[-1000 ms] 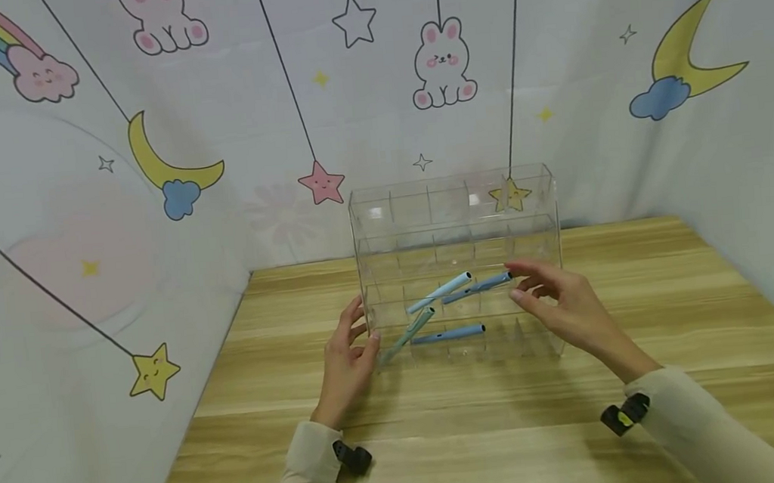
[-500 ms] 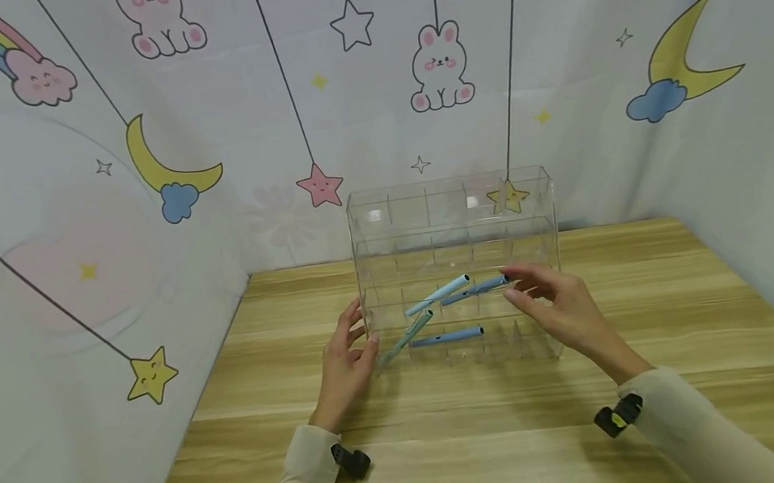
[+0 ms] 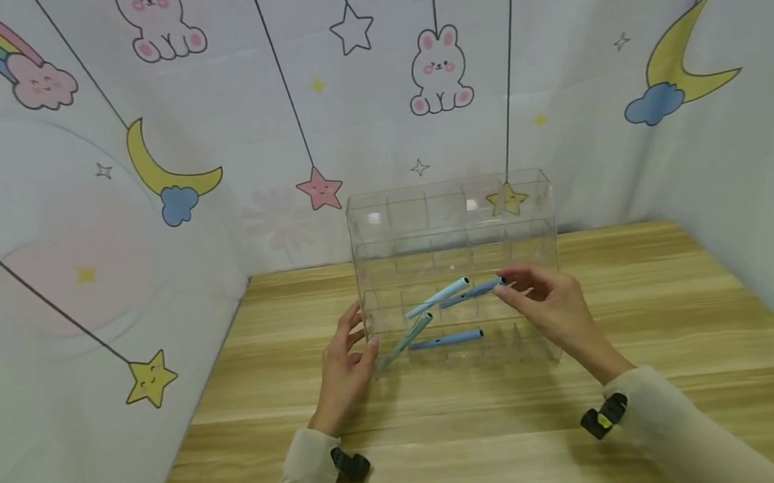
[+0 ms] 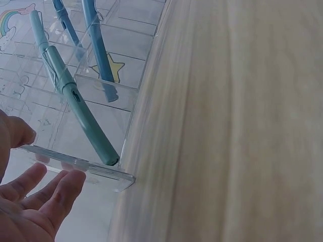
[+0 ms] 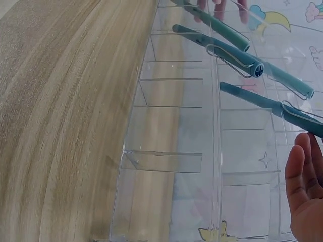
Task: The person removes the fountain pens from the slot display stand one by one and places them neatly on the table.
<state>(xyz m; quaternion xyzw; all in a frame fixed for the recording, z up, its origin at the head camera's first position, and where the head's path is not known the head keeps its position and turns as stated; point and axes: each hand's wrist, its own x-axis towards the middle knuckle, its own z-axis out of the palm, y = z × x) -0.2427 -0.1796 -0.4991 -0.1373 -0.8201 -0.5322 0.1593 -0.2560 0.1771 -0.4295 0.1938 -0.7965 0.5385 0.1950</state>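
Observation:
A clear acrylic organizer (image 3: 452,255) with rows of compartments stands on the table. Its left side wall (image 4: 91,169) is held by my left hand (image 3: 345,366), the thumb on one side and fingers on the other. A blue pen (image 3: 469,293) lies slanted in a middle row; its capped end sits between the thumb and forefinger of my right hand (image 3: 556,304). Beside that pen leans a light blue pen (image 3: 435,298). A green pen (image 4: 86,121) slants up from the bottom left corner, and another blue pen (image 3: 445,339) lies nearly level in the bottom row.
The organizer stands on a wood-grain table (image 3: 458,448) close to a white cloth backdrop (image 3: 377,121) printed with cartoon stars, moons and rabbits. Cloth also rises at both sides. Small black cameras are strapped on the left cuff (image 3: 312,460) and the right cuff (image 3: 651,395).
My right hand has moved slightly left, its thumb and forefinger closing on the upper blue pen's end. My left hand keeps its grip on the organizer's side, and the pens look unmoved.

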